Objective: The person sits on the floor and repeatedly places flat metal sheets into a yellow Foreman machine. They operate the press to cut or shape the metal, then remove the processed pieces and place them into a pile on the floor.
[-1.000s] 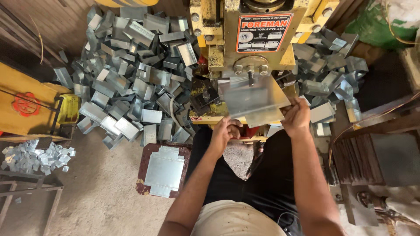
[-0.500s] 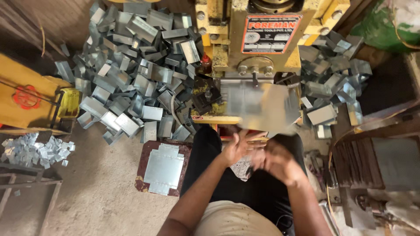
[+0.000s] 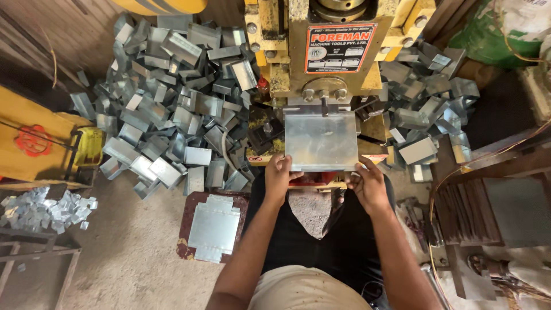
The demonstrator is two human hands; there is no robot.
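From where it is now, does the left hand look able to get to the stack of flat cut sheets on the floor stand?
Probably yes: the left hand grips the metal sheet, but nothing lies between it and the stack.

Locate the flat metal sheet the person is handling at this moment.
In the head view the flat metal sheet lies centre frame on the bed of the yellow press, its near edge held by the left hand and right hand.

Flat shiny galvanised sheet-metal blank (image 3: 321, 140), approx square, level, far edge under press.
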